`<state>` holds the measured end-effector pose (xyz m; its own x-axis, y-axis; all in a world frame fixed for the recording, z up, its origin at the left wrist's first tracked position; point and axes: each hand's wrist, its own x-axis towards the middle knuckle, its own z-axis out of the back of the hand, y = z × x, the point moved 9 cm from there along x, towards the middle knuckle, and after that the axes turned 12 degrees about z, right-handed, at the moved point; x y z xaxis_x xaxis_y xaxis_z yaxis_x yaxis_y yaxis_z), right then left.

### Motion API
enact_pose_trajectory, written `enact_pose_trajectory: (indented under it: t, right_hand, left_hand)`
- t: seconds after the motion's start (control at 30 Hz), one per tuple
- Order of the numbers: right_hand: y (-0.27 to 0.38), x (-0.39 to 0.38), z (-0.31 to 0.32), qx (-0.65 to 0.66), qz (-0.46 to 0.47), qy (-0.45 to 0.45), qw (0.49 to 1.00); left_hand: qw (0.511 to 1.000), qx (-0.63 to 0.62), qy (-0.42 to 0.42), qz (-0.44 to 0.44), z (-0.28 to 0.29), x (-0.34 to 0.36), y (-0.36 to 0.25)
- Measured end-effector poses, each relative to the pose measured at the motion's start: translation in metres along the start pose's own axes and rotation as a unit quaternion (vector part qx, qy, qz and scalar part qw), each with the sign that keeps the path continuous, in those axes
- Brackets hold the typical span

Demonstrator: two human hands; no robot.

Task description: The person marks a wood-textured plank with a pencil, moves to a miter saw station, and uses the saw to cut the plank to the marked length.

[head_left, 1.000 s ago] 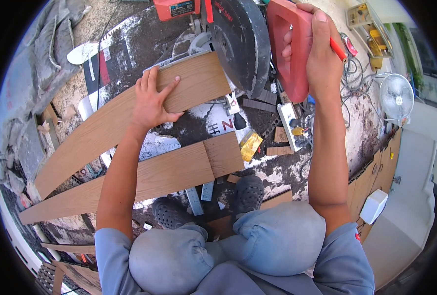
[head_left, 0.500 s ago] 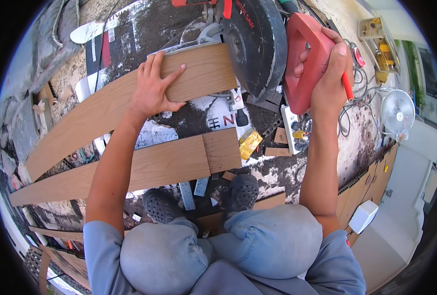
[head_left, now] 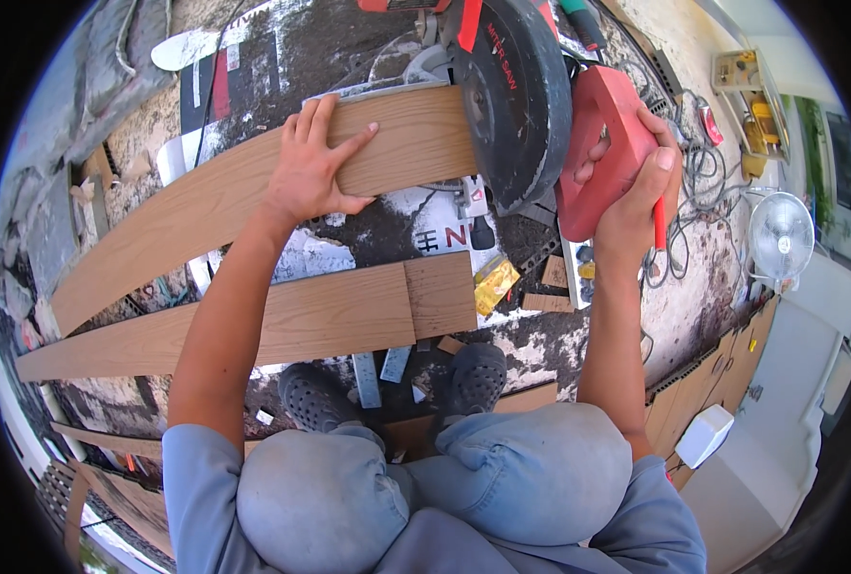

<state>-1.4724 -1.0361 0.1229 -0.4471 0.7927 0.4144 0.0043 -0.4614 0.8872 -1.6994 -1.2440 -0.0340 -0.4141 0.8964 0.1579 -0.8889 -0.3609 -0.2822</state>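
My left hand (head_left: 312, 165) lies on a long wood-grain plank (head_left: 205, 196), with its fingers spread and thumb apart. The plank's right end meets the dark round blade guard (head_left: 519, 100) of a miter saw. My right hand (head_left: 643, 187) is wrapped around the saw's red loop handle (head_left: 593, 143). A thin red stick (head_left: 660, 225), perhaps a pencil, sticks out from that hand. The guard hides the blade and where it stands against the plank. Nearer to me lies a second plank (head_left: 339, 314), with a short matching piece (head_left: 442, 297) against its right end.
My shoes (head_left: 478, 376) stand just below the near planks, beside small metal strips (head_left: 366, 380). A yellow crumpled packet (head_left: 495, 284), a white power strip (head_left: 576, 273) and wood offcuts (head_left: 548, 302) lie to the right. Cables (head_left: 698, 182) and a white fan (head_left: 781, 237) are farther right.
The view has shifted slightly. My right hand and the saw handle sit a little lower, and the red stick hangs more upright. My left hand stays in the same place on the plank.
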Motion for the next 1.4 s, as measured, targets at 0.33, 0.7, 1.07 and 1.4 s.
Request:
enact_pose_trajectory:
  t: [0.33,0.7,1.07,1.4]
  right_hand:
    - [-0.020,-0.023,0.005,-0.020,0.007,-0.014,1.000]
    - [0.038,0.105,-0.029,-0.020,-0.041,0.097,0.994]
    - [0.036,0.245,-0.083,-0.203,-0.107,0.216,0.949]
    - [0.051,0.309,-0.121,-0.511,0.135,0.227,0.818]
  left_hand:
    - [1.000,0.005,0.006,0.010,0.000,0.001,0.001]
    - [1.000,0.005,0.011,0.029,0.011,-0.009,0.001]
    - [0.516,-0.181,-0.337,0.767,0.070,-0.338,0.253]
    - [0.229,-0.727,-0.419,0.493,0.000,-0.359,0.380]
